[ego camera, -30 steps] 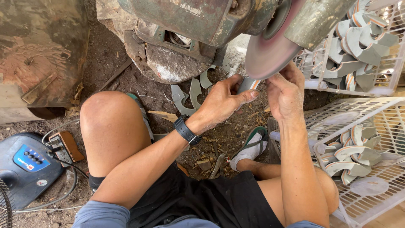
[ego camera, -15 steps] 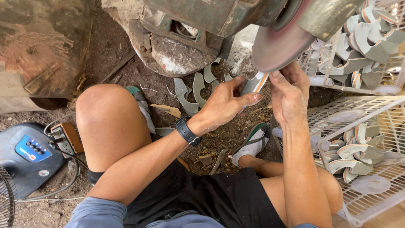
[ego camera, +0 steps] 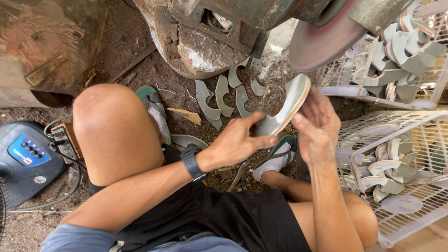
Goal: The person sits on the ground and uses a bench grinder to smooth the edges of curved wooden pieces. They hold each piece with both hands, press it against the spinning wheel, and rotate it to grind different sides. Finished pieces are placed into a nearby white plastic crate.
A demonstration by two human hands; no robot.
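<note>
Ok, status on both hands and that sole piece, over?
Left hand and right hand both grip the curved grey sole piece with orange edge. Piece clear below the pink grinding wheel, not touching. Nothing between.

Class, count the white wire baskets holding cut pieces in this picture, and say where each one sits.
2. One basket stands at upper right behind the grinding wheel; the other basket sits at lower right beside the person's right hand. More may lie outside the frame.

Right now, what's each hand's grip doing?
Left hand: closed on the lower end of the grey curved piece with the orange edge stripe.
Right hand: closed on the same piece, upper end, below the grinding wheel.
</note>
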